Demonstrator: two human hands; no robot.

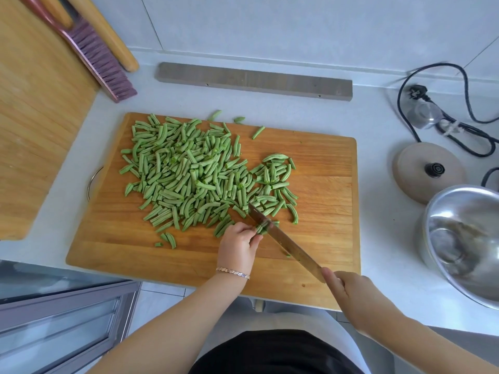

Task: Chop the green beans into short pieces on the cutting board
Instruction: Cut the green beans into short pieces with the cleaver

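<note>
Pinching green beans (263, 227) on cutting board (310, 168), left hand (239, 245); right hand (348, 290) grips knife (283, 238).

A pale tiled wall (297, 22) stood far behind the white countertop (378, 125). At the near left was a grey glazed frame (67, 306), with pale floor tiles (159, 300) beside it.

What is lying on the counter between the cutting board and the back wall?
In the head view, a long grey bar lies there, with two stray bean pieces near the far edge of the cutting board.
</note>
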